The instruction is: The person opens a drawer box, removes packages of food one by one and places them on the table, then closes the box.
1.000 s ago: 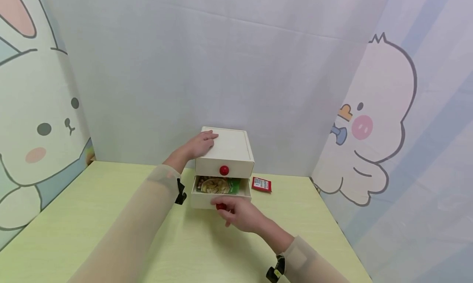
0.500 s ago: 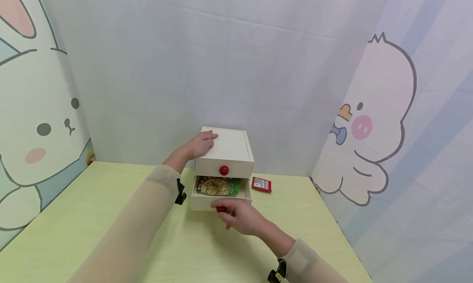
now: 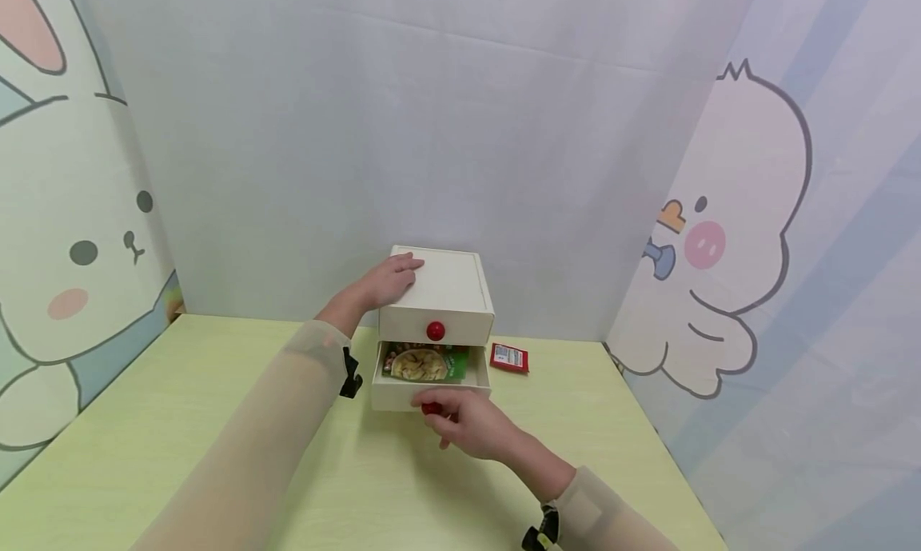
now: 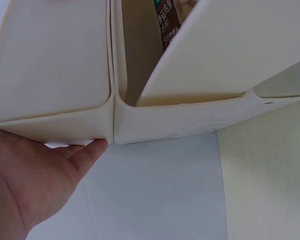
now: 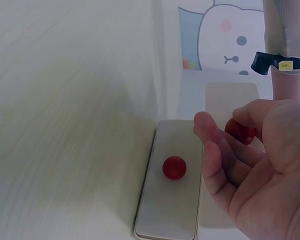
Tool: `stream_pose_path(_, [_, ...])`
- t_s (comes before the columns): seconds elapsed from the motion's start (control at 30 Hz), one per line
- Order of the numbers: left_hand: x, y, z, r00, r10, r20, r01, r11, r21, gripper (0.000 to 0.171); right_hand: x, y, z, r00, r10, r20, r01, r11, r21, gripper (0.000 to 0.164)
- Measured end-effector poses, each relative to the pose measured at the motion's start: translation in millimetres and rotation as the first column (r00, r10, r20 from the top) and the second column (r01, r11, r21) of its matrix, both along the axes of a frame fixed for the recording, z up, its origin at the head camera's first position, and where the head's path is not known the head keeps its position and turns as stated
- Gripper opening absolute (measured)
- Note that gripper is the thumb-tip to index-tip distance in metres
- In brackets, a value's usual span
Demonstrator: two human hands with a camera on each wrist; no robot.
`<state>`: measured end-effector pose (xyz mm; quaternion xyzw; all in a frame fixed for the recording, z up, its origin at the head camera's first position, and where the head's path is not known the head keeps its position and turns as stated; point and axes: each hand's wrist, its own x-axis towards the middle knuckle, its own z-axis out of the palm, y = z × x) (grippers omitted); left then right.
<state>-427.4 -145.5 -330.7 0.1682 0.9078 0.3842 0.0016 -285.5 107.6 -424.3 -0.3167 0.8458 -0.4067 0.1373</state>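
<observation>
A small white drawer cabinet (image 3: 449,283) stands at the back of the table. My left hand (image 3: 391,282) rests on its top with fingers extended; the left wrist view shows that hand (image 4: 35,175) against the white casing. The lower drawer (image 3: 388,394) is part way out. At its red knob (image 3: 432,408) my right hand (image 3: 471,423) grips with curled fingers. Inside lies a green and brown food packet (image 3: 420,365) with a picture of pale food. The upper drawer (image 3: 403,325) is closed. In the right wrist view, one red knob (image 5: 174,168) stands apart from my fingers.
A small red packet (image 3: 509,358) with a white label lies on the table right of the cabinet. Pale curtain (image 3: 288,175) hangs close behind. Cartoon-printed side walls (image 3: 748,215) border the light green table (image 3: 237,383).
The lower drawer has slid slightly farther out towards me, together with my right hand on its knob, and shows more of the food packet. My left hand has stayed on the cabinet top.
</observation>
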Motion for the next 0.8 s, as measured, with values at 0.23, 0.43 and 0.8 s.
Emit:
stream_pose_path(0.23, [-0.7, -0.7, 0.5, 1.000, 0.002, 0.010, -0.002, 1.000, -0.009, 0.060, 1.4, 1.3, -0.4, 1.000, 0.003, 0.008, -0.003, 1.000, -0.006, 0.030])
stream_pose_path(0.43, [-1.7, -0.6, 0.3, 1.000, 0.000, 0.006, 0.000, 1.000, -0.019, 0.060, 4.2, 3.1, -0.3, 1.000, 0.006, 0.007, -0.006, 1.000, -0.006, 0.030])
stream_pose_path(0.8, [-1.9, -1.3, -1.0, 1.000, -0.005, 0.006, 0.005, 1.000, -0.023, 0.060, 10.9, 5.9, -2.1, 1.000, 0.010, 0.014, -0.010, 1.000, -0.007, 0.030])
